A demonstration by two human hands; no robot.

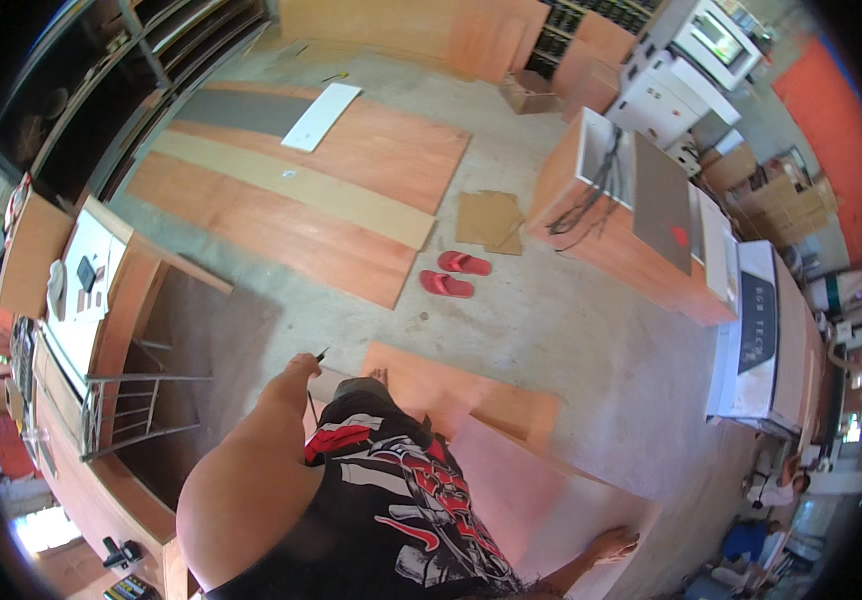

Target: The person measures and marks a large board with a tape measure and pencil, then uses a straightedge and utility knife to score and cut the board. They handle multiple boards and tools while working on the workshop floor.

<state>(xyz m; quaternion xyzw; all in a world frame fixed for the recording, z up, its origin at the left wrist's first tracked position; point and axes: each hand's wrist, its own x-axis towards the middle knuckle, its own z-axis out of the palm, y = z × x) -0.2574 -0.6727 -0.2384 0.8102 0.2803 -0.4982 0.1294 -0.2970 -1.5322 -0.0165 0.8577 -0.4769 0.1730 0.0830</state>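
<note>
My left hand is closed around a thin, dark, pen-like tool, whose tip points up and away from me. A thin dark line hangs below that hand; I cannot make out what it is. At the lower right, my right hand lies flat on a pale pinkish panel, near its right end, with the fingers stretched out. This panel is beside my body and overlaps an orange-brown wooden sheet on the floor. One of my feet, dark and partly hidden by my clothes, shows beside that sheet.
Large wooden boards lie ahead on the concrete floor, with a white panel on top. Red slippers and cardboard pieces are nearby. A metal-legged stool and desk stand left; a wooden cabinet and machines stand right.
</note>
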